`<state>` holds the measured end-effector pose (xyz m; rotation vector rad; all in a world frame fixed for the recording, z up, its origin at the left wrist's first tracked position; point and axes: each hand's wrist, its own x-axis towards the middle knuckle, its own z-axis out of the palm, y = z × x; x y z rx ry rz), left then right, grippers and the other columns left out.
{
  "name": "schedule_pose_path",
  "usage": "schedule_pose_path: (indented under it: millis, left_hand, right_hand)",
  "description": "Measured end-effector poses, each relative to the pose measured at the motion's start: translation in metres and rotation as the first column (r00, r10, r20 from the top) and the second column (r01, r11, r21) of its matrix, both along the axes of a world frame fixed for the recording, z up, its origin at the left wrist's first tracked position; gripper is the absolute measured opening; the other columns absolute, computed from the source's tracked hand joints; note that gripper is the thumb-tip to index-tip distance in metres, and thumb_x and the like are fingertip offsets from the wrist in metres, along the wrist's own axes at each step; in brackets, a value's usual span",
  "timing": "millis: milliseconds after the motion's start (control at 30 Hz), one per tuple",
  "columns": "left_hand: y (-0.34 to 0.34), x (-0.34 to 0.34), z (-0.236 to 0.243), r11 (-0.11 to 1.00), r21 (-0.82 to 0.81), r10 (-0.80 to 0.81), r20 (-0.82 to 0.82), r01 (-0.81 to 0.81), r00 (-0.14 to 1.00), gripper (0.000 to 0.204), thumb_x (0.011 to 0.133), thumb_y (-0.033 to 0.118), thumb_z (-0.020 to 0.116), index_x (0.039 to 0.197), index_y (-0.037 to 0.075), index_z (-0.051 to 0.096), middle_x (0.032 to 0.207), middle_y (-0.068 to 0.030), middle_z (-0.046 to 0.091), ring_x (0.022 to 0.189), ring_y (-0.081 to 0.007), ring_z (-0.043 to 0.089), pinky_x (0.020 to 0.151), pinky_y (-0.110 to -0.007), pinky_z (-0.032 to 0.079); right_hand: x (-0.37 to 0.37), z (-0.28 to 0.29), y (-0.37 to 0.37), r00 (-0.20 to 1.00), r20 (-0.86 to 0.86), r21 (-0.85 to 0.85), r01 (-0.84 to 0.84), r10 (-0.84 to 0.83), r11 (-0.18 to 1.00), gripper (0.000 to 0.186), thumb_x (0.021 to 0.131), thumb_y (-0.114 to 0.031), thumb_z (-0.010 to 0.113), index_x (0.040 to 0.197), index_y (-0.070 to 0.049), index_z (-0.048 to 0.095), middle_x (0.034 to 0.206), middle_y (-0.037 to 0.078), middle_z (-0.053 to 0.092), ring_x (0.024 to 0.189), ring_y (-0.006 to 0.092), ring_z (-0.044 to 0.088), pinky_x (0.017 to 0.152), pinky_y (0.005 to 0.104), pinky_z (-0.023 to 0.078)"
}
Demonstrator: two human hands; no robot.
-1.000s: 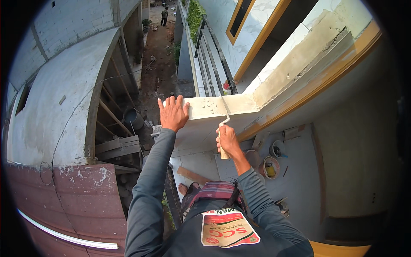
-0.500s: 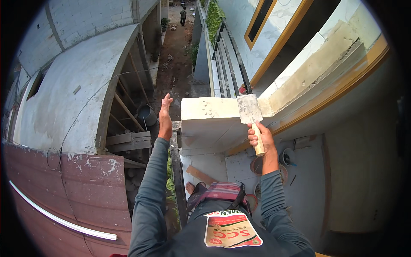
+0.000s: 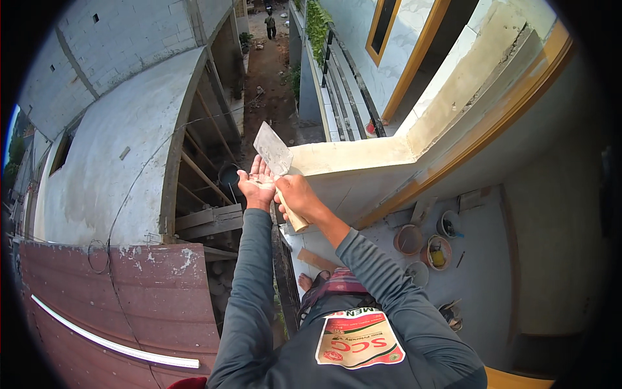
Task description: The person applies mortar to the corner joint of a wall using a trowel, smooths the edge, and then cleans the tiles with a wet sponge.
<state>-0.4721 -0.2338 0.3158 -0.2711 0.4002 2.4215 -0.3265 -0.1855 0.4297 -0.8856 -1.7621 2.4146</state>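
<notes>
Hands together at mid-frame, a little left of centre. I have the left hand (image 3: pixel 258 189) palm up, fingers extended and unclenched, pale residue (image 3: pixel 262 184) lying across the palm. Right hand (image 3: pixel 298 198) closed firmly around the wooden handle of the trowel (image 3: pixel 275 150); its flat grey blade tilts toward the upper left, just beside the left fingers. I cannot tell whether blade and fingers touch.

Right of the hands, I note the wall ledge (image 3: pixel 356 154), cream-coloured, running to a corner with a sloping band of plaster (image 3: pixel 470 78) at upper right. Dark railing (image 3: pixel 355 81) beyond it, top centre. A person (image 3: pixel 270 26) stands in the dirt lane at the top.

Lower right of centre, I see a brown bucket (image 3: pixel 409 240) on the pale floor, near another bucket (image 3: pixel 429 253) with something yellow inside. Short plank (image 3: pixel 317 260) below centre, near a bare foot (image 3: pixel 304 281). Maroon metal sheeting (image 3: pixel 116 292) fills the lower left.
</notes>
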Motion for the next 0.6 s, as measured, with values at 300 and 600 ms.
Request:
schedule_pose_path:
  millis: [300, 600]
  left_hand:
    - [-0.037, -0.079, -0.032, 0.437, -0.886, -0.370, -0.334, -0.156, 0.867, 0.081, 0.102, 0.045, 0.042, 0.158, 0.004, 0.000, 0.160, -0.0248, 0.021, 0.152, -0.0367, 0.011, 0.120, -0.049, 0.015]
    - [-0.002, 0.006, 0.038, 0.766, -0.643, -0.458, -0.580, -0.033, 0.673, 0.085, 0.101, 0.066, 0.026, 0.156, 0.002, 0.020, 0.158, -0.0237, 0.028, 0.148, -0.0322, 0.025, 0.122, -0.039, 0.015]
  right_hand:
    - [0.067, 0.033, 0.026, 0.982, -0.163, 0.080, 0.107, -0.093, 0.991, 0.037, 0.103, -0.037, 0.049, 0.109, -0.001, 0.057, 0.073, 0.003, 0.056, 0.051, 0.0090, 0.054, 0.042, 0.0256, 0.047]
    - [0.165, -0.031, 0.117, 0.915, -0.121, -0.598, 0.242, -0.384, 0.764, 0.035, 0.103, -0.036, 0.048, 0.110, -0.003, 0.052, 0.075, 0.003, 0.051, 0.052, 0.0080, 0.046, 0.040, 0.0234, 0.041]
